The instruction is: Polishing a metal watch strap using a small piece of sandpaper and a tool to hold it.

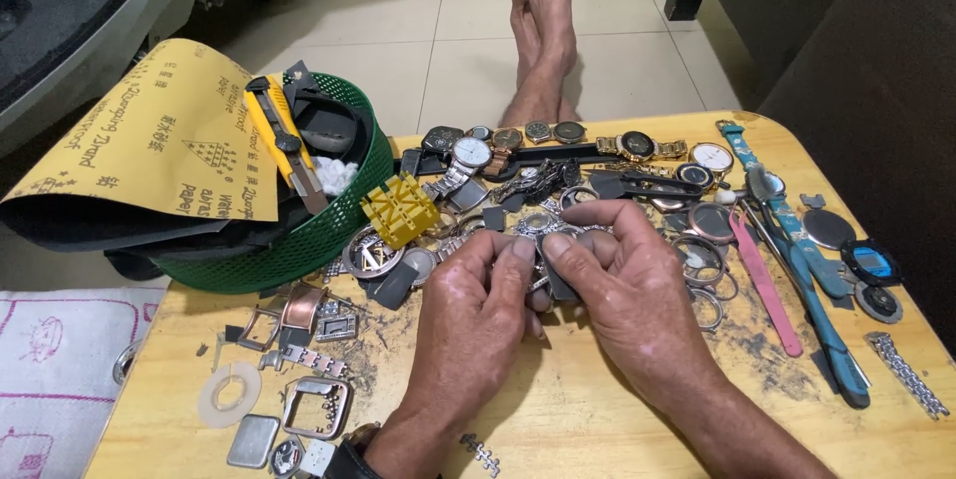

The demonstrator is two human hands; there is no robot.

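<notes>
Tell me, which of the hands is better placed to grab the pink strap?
Probably the right hand. The pink strap lies just beyond it on that side of the table, while the left hand would have to cross over. Both pinch a small watch part.

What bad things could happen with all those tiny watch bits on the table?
The small part pinched between the left hand and right hand might slip and get lost among the loose watch parts. The metal band lies near the table edge and could slide off. The utility knife in the green basket could cut a reaching finger.

2 hands gripping watch part
</notes>
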